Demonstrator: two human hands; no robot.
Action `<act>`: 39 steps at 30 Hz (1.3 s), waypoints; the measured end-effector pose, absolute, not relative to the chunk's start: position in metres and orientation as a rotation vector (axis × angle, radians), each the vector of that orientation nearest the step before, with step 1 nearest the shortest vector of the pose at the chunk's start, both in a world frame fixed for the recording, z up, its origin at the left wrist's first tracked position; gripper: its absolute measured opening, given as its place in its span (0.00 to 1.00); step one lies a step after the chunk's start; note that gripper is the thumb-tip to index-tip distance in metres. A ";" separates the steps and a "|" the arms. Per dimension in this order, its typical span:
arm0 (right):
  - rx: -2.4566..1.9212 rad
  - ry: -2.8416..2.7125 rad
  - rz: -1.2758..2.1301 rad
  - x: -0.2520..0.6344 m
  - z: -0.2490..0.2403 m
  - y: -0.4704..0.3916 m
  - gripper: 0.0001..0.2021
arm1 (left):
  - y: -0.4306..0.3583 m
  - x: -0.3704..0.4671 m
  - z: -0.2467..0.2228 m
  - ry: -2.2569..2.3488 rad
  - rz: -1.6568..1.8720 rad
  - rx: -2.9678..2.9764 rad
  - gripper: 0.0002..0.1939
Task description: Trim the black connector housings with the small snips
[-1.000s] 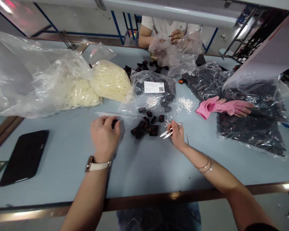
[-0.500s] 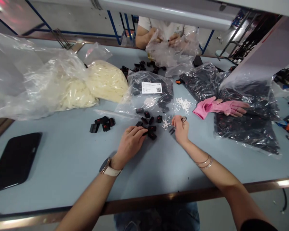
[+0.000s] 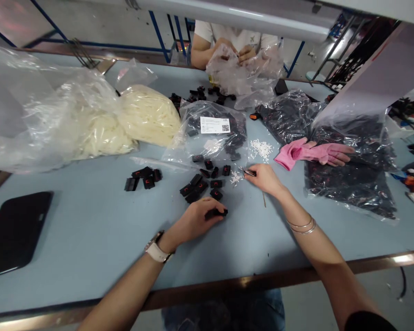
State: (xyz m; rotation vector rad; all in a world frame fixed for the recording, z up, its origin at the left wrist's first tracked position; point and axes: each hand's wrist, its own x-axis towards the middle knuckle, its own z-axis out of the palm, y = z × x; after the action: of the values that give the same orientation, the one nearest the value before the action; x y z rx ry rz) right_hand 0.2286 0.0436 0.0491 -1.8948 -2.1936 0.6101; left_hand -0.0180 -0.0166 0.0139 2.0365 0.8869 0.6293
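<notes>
In the head view, we are pinching one black connector (image 3: 215, 213) in our left grip (image 3: 196, 217), fingers wrapping narrowly around it. Just beyond that grip, more black connectors (image 3: 202, 185) are lying in a loose cluster on the surface (image 3: 124, 248); farther to its left, a smaller group (image 3: 148, 182) is sitting. Our right grip (image 3: 265, 179) is holding small metal scissors (image 3: 250, 173), their tips pointing left toward scattered white pieces (image 3: 235, 177) just beside it. Beyond this grip, a larger white pile (image 3: 261, 149) is lying; to its right, a pink glove (image 3: 313, 154) is resting partly on bagged black parts (image 3: 352, 188). A labelled clear bag (image 3: 210, 138) is lying beyond both grips.
</notes>
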 end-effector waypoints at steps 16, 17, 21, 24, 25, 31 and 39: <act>-1.839 -2.296 0.711 0.231 0.040 0.048 0.07 | -0.017 -0.015 0.012 0.863 0.533 2.246 0.03; -1.832 -2.269 0.769 0.231 0.040 0.047 0.08 | -0.017 -0.015 0.012 0.863 0.535 2.248 0.04; -1.845 -2.156 0.824 0.230 0.035 0.047 0.07 | -0.017 -0.015 0.012 0.863 0.541 2.242 0.04; -1.825 -2.104 0.811 0.231 0.031 0.048 0.07 | -0.017 -0.014 0.015 0.864 0.542 2.236 0.04; -1.827 -2.091 0.817 0.231 0.030 0.049 0.07 | -0.017 -0.014 0.016 0.864 0.538 2.236 0.04; -1.894 -2.036 0.845 0.231 0.031 0.049 0.08 | -0.017 -0.015 0.019 0.875 0.523 2.240 0.04; -1.771 -2.274 0.599 0.221 0.031 0.043 0.09 | -0.017 -0.014 0.016 0.879 0.524 2.247 0.03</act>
State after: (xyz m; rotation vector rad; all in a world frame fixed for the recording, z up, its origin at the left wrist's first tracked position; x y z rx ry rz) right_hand 0.2214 0.0435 0.0313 -1.7713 -2.2739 0.5992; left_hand -0.0143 -0.0171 0.0165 2.2473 0.8792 0.5242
